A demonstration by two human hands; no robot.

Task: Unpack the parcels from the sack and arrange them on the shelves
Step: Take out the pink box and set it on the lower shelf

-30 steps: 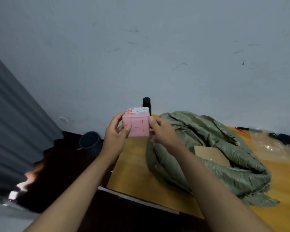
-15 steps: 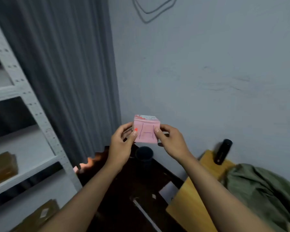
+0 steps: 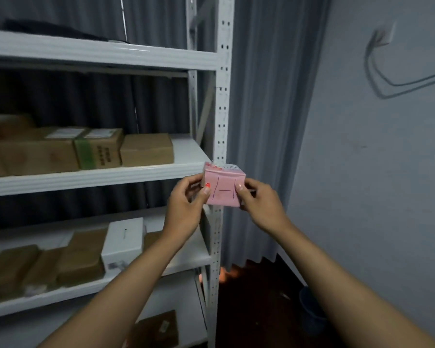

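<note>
The pink parcel (image 3: 224, 187) is held in the air between both hands, in front of the white upright post (image 3: 221, 116) of the shelving unit and level with the front edge of the middle shelf (image 3: 91, 175). It touches no shelf. Its front face carries hand-drawn pen lines; a label lies on its top face.

The left hand (image 3: 185, 210) grips the parcel's left side: the thumb is pressed against the front face, and the other fingers curl around behind. The right hand (image 3: 260, 205) grips the right side in the same way, thumb on the front face, fingers wrapped to the rear. Both hands are closed on the parcel.

The middle shelf carries a row of brown cardboard boxes (image 3: 146, 149), left of the parcel and apart from it. The shelf below (image 3: 181, 262) carries a white box (image 3: 123, 243) and further brown boxes. A grey curtain (image 3: 266, 121) hangs behind the post.
</note>
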